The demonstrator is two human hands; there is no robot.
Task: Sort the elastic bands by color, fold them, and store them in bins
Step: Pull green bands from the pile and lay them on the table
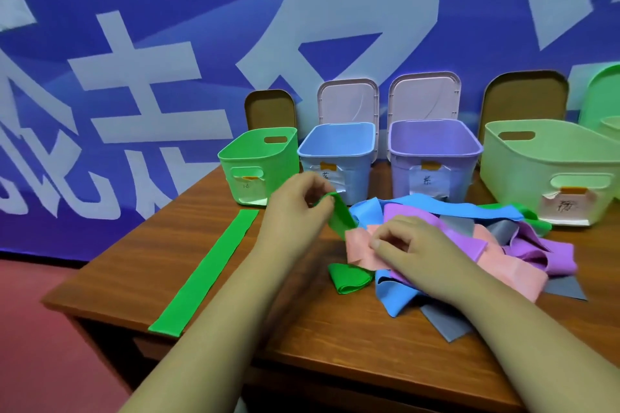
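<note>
Forearms point(235, 312) out over counter point(141, 255), pinching with left grip point(302, 201) one end of green band point(340, 216) running rightward under pile point(486, 238); resting right grip point(406, 241) on pink band point(357, 250), fingers curled, hold unclear.

A row of plastic bins point(335, 153) is standing behind the multicoloured elastic-band heap point(469, 238) on the brown wooden worktop point(302, 329); a flat green band point(204, 265) is lying leftward.

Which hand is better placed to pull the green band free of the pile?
Probably the left. The left hand pinches the green band, and the green bin stands on its side. The right hand lies on the pink band, farther from that bin.
</note>
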